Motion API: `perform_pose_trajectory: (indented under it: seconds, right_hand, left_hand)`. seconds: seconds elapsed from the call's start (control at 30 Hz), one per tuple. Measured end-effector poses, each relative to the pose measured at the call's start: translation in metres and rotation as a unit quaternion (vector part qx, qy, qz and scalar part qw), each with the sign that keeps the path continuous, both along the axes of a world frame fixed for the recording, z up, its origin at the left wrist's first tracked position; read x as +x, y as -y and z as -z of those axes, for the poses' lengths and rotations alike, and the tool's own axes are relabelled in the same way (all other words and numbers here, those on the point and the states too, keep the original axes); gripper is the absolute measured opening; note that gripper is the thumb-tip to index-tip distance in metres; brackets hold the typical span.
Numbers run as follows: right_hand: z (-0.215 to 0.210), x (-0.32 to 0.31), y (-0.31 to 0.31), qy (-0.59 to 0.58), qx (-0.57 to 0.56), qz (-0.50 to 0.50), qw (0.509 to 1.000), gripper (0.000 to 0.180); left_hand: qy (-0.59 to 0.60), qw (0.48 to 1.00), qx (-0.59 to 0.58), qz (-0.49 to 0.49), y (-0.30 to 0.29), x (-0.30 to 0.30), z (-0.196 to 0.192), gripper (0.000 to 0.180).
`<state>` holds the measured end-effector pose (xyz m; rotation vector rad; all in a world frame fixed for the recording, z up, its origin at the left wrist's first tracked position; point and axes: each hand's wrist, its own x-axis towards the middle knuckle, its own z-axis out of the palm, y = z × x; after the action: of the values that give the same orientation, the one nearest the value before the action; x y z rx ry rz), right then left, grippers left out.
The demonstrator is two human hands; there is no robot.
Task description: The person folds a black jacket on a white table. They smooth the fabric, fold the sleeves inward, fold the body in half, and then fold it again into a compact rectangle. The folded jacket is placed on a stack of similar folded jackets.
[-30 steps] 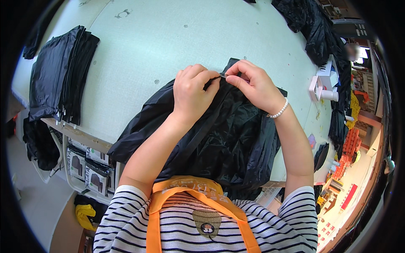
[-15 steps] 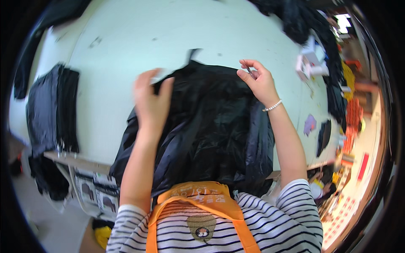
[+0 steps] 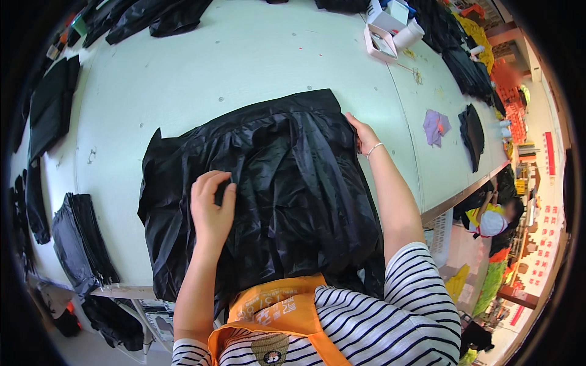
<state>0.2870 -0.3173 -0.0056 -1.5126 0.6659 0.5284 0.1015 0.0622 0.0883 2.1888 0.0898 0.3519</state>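
A shiny black garment (image 3: 281, 189) with loose folds and a waistband-like strip along its far side lies spread before me, its near side against my body. Over its left part is my left hand (image 3: 212, 204), fingers curved and thumb apart, with nothing visible between them. My right hand (image 3: 364, 135), a beaded bracelet at the wrist, is at the garment's far right edge. It shows edge-on, so I cannot make out its grip or whether anything is in it.
On the pale table (image 3: 256, 67), a stack of folded black garments (image 3: 82, 241) lies left, with more black cloth (image 3: 55, 107) beyond. Far right are a pink tray (image 3: 379, 44), a white cylinder (image 3: 409, 35), a purple scrap (image 3: 435, 127) and black cloth (image 3: 471, 137). People work beyond the right edge.
The garment's far strip now lies flatter and wider. My left hand has come nearer and lower; my right, earlier raised with a small metal tool, is down at the right edge. The view has swung.
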Motion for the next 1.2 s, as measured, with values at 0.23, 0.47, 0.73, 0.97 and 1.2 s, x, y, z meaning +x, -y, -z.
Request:
perform_pose_trajectory:
  seconds: [0.23, 0.47, 0.73, 0.97, 1.2]
  right_hand:
    - [-0.063, -0.006, -0.018, 0.244, 0.149, -0.127, 0.950, 0.027]
    - [-0.095, -0.011, -0.012, 0.251, 0.238, -0.200, 0.917, 0.026]
    - [-0.162, -0.067, -0.067, 0.211, 0.349, -0.482, 0.775, 0.018]
    - [-0.089, -0.059, -0.068, 0.352, 0.180, -0.311, 0.864, 0.054]
    - [-0.104, -0.186, -0.158, 0.379, 0.229, -0.458, 0.771, 0.040]
  left_hand:
    - [-0.026, 0.995, -0.020, 0.098, 0.104, 0.054, -0.017, 0.020]
    - [-0.091, 0.994, -0.052, -0.040, 0.167, 0.081, -0.006, 0.070]
    - [-0.108, 0.784, -0.595, -0.136, 0.165, 0.019, 0.008, 0.025]
    - [-0.061, 0.871, -0.486, 0.043, 0.103, -0.114, -0.071, 0.024]
    - [-0.197, 0.851, -0.444, 0.199, 0.083, -0.246, -0.144, 0.012]
